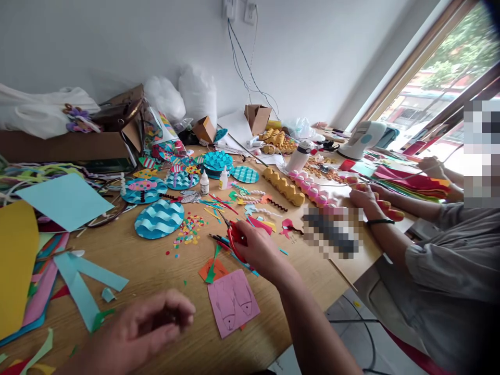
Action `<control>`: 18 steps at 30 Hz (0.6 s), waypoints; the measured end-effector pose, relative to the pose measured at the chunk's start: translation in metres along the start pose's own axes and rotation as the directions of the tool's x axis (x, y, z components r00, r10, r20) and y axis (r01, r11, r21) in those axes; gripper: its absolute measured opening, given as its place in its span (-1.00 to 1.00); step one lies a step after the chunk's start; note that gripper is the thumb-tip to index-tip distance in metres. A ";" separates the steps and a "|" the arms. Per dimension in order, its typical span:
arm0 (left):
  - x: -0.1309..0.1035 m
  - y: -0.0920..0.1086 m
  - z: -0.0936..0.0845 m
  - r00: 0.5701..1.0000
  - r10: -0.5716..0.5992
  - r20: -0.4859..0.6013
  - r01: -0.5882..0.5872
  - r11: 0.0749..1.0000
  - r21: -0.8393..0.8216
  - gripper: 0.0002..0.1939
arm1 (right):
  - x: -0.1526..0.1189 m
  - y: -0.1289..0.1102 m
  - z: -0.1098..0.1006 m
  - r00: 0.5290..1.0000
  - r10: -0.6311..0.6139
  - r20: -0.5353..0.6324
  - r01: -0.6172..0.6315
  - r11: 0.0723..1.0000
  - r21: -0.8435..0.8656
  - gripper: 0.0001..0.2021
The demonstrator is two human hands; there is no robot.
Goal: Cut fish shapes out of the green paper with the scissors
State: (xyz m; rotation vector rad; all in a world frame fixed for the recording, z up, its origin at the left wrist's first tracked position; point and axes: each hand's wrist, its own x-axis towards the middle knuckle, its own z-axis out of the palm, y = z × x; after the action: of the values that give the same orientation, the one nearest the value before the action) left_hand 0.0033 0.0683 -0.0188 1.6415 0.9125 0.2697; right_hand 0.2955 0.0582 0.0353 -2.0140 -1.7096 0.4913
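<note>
My right hand [260,247] is closed around the red handles of a pair of scissors [235,240], whose blades point toward the back left. Pencils [219,239] and thin paper strips lie under and beside it. My left hand [152,325] hovers near the front edge, fingers loosely curled, thumb apart, nothing between them. Between the hands lies a pink paper square [234,304] with two fish drawn on it. Just behind that are an orange paper piece [213,267] and a green scrap. Colourful paper dots [191,229] are scattered farther back.
Blue wavy paper discs [159,219] and two small glue bottles [204,183] stand farther back. Coloured sheets [17,265] and light-blue strips [84,281] cover the left side. Egg-carton strips [283,186] and a white bottle [300,156] are at right, near other people's hands [367,200].
</note>
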 end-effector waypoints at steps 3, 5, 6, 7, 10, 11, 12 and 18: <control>0.038 0.026 0.008 0.997 0.068 0.021 -0.070 0.982 0.173 -0.75 | -0.012 0.022 0.006 0.997 0.047 0.055 -0.045 0.999 -0.031 -0.92; 0.056 0.029 0.016 0.990 0.142 -0.028 -0.116 0.897 0.427 -0.63 | -0.019 0.032 0.017 0.993 0.070 0.094 -0.065 0.997 -0.049 -0.93; 0.062 0.028 0.020 0.989 0.150 -0.017 -0.118 0.842 0.526 -0.59 | -0.022 0.036 0.022 0.991 0.077 0.111 -0.071 0.996 -0.056 -0.95; 0.066 0.026 0.024 0.990 0.143 0.012 -0.122 0.792 0.598 -0.56 | -0.025 0.039 0.026 0.989 0.084 0.120 -0.077 0.995 -0.062 -0.97; 0.075 0.023 0.034 0.992 0.068 0.104 -0.121 0.714 0.689 -0.50 | -0.033 0.043 0.035 0.988 0.084 0.127 -0.076 0.995 -0.065 -0.96; 0.077 0.023 0.037 0.992 0.053 0.117 -0.120 0.705 0.699 -0.48 | -0.035 0.044 0.037 0.988 0.079 0.129 -0.071 0.995 -0.063 -0.95; 0.080 0.024 0.040 0.991 0.045 0.122 -0.119 0.700 0.704 -0.47 | -0.037 0.044 0.038 0.988 0.072 0.135 -0.064 0.996 -0.061 -0.95; 0.098 0.025 0.046 0.994 0.053 0.099 -0.108 0.682 0.724 -0.55 | -0.045 0.041 0.043 0.979 0.044 0.201 -0.034 0.998 -0.055 -0.87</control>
State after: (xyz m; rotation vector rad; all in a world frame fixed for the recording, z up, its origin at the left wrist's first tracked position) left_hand 0.1075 0.1014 -0.0387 2.4237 0.9532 -0.1299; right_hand 0.2990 0.0130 -0.0238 -2.0990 -1.8197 0.6932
